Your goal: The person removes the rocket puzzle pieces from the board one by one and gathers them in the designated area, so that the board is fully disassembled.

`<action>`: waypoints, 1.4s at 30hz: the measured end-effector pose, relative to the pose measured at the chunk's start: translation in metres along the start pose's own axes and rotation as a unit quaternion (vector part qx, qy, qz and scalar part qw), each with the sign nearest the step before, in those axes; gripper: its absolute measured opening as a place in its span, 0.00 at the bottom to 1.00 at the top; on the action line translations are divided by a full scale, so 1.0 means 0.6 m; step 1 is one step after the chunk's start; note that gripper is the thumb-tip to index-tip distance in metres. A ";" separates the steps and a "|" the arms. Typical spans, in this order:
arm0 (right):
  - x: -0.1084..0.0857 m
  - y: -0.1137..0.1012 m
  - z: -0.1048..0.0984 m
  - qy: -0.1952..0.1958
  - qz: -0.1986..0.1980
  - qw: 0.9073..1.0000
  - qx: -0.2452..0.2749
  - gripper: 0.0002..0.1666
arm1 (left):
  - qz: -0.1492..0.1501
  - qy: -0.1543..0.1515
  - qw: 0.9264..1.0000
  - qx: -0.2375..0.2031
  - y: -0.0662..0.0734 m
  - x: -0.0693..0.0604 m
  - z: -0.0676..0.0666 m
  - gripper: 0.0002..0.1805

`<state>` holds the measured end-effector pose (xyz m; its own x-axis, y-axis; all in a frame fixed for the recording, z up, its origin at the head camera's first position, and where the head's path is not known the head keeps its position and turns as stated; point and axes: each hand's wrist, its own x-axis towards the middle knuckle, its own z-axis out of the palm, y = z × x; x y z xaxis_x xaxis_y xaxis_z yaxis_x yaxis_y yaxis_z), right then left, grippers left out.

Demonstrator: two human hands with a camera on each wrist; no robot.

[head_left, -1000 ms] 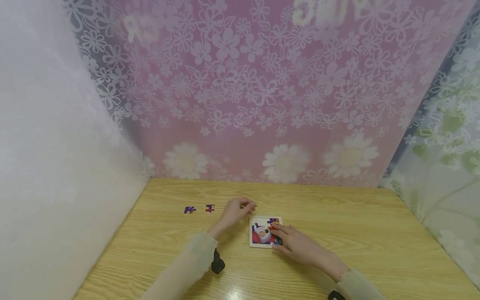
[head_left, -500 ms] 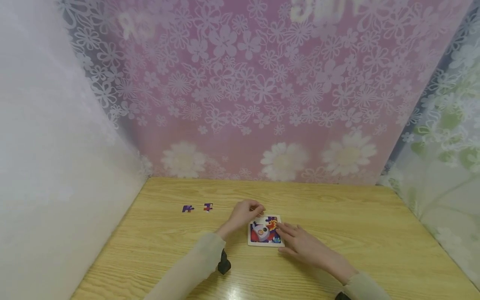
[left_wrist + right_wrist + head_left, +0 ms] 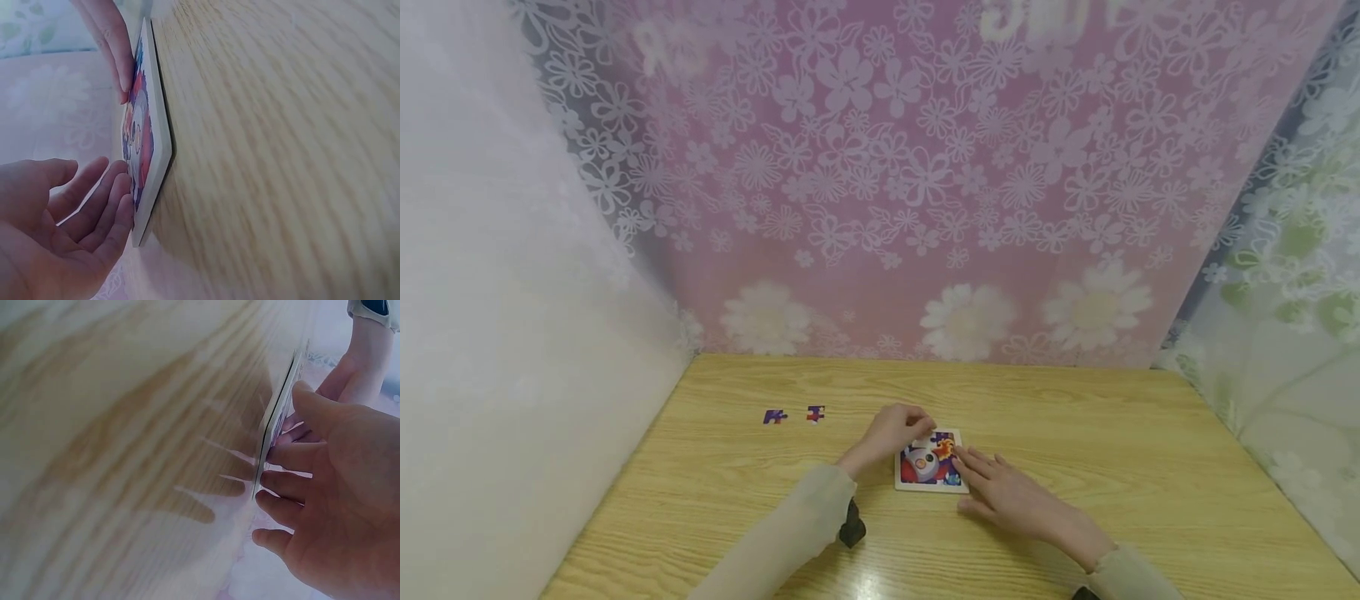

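Observation:
A small square puzzle board point(image 3: 907, 487) with a pale frame lies flat on the table, showing a colourful cartoon picture. Bare white backing shows at its upper left. My left hand point(image 3: 895, 432) is at the board's upper-left corner, its loosely bent fingers point(image 3: 112, 225) close against the frame; its thumb stands apart from them, and no piece shows in it. From the right, my right hand point(image 3: 1011, 496) rests straight fingertips point(image 3: 275, 481) on the board's right edge. Two loose purple puzzle pieces, the left piece point(image 3: 774, 417) and the right piece point(image 3: 816, 413), lie apart from the board.
The wooden table point(image 3: 1075, 433) meets a pink flowered curtain point(image 3: 865, 317) at the back. A white curtain point(image 3: 550, 333) hangs on the left, and a pale flowered curtain point(image 3: 1285, 375) on the right.
My left hand has moved right, over the board's upper-left corner. My right hand has drawn back from the picture to the right edge, uncovering an orange and yellow part.

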<state>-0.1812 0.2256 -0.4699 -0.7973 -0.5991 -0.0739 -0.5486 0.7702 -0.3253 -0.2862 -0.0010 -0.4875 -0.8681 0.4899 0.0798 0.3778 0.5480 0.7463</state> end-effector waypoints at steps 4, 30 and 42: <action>0.001 0.001 0.003 0.010 -0.011 1.000 -0.013 0.39 | 0.001 -0.006 1.000 -0.003 0.000 0.003 0.001 0.15; -0.001 -0.005 0.000 0.010 -0.005 1.000 -0.020 0.38 | 0.002 -0.013 1.000 -0.003 0.003 0.008 0.006 0.17; 0.000 -0.001 0.005 0.021 -0.019 0.999 -0.032 0.39 | 0.003 0.004 1.000 -0.028 0.005 0.005 0.013 0.07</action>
<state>-0.1801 0.2245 -0.4726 -0.7848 -0.6194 -0.0229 -0.5925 0.7606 -0.2656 -0.2854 0.0074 -0.4900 -0.8687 0.4873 0.0885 0.3640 0.5070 0.7813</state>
